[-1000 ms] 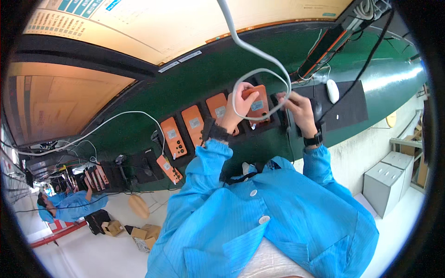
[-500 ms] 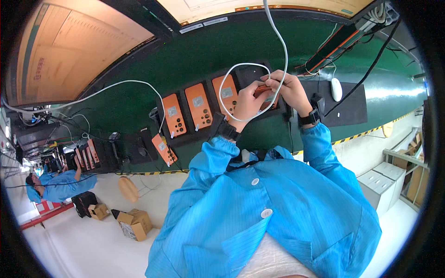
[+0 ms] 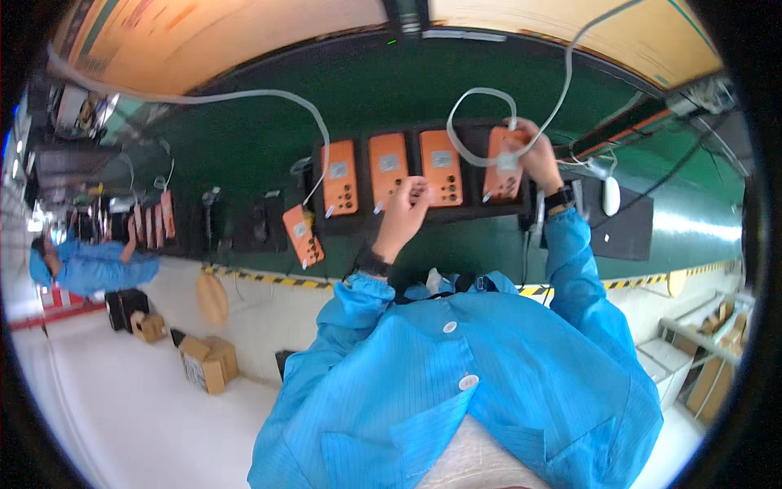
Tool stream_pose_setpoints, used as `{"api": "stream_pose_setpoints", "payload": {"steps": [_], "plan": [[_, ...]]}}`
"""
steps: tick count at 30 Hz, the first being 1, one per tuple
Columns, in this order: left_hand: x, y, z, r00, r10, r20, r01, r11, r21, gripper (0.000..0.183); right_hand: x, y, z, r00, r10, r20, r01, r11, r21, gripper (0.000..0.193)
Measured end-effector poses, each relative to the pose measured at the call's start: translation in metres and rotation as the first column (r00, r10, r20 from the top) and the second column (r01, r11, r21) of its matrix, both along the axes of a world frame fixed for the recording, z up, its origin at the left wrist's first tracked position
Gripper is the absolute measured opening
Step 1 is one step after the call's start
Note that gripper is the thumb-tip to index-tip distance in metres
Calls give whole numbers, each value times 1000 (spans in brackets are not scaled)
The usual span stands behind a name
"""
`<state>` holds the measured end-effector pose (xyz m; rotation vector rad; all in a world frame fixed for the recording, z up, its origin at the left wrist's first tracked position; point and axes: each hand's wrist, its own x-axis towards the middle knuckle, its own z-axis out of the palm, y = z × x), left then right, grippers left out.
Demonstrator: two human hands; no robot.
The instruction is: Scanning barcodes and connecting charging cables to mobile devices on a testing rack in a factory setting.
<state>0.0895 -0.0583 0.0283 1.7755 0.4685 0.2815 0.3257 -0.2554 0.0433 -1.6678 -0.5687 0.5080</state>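
An orange smartphone point(image 3: 501, 183) lies back up in the rightmost slot of a black tray point(image 3: 481, 213). My right hand point(image 3: 538, 155) grips its upper right edge, the fingers partly blurred. A white cable point(image 3: 476, 91) loops to the phone's top end; fingers partly hide the joint. My left hand point(image 3: 401, 216), loosely curled with nothing seen in it, hovers over the tray's front, between two other orange phones, the second point(image 3: 388, 163) and the third point(image 3: 441, 167) from the left. At the tray's left end rests one more orange phone point(image 3: 338, 175).
Left of the tray, a smaller orange phone point(image 3: 301, 235) lies tilted, with another white cable point(image 3: 269, 94) running to it. A white mouse point(image 3: 611, 196) sits on a dark mat point(image 3: 631, 224) at right. Monitors point(image 3: 244, 33) line the back. A co-worker in blue point(image 3: 98, 265) works far left.
My hands have parted. The right has lowered the cabled phone flat into the tray's right slot; the left has let go and drawn back left toward me. The view has shifted.
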Motion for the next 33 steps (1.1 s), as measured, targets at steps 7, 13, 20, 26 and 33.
{"api": "stream_pose_setpoints", "payload": {"steps": [7,13,20,26,33], "plan": [[-159,67,-33,867,484,-120,-492,869,-46,19,-51,121,-42,830,-154,535,225,972,-70,29],[-208,103,-71,776,606,-172,-620,784,-34,17,-197,278,-25,794,234,-561,-373,916,-147,43],[-161,175,-95,759,623,-188,-585,780,224,34,-199,266,-56,820,20,-572,93,982,167,27],[-97,252,-142,795,550,-255,-498,833,243,37,-142,236,-18,993,56,-106,-78,972,-222,27],[-109,245,-78,877,360,-318,-374,927,17,37,-143,273,-41,725,396,564,14,809,-587,48]]}}
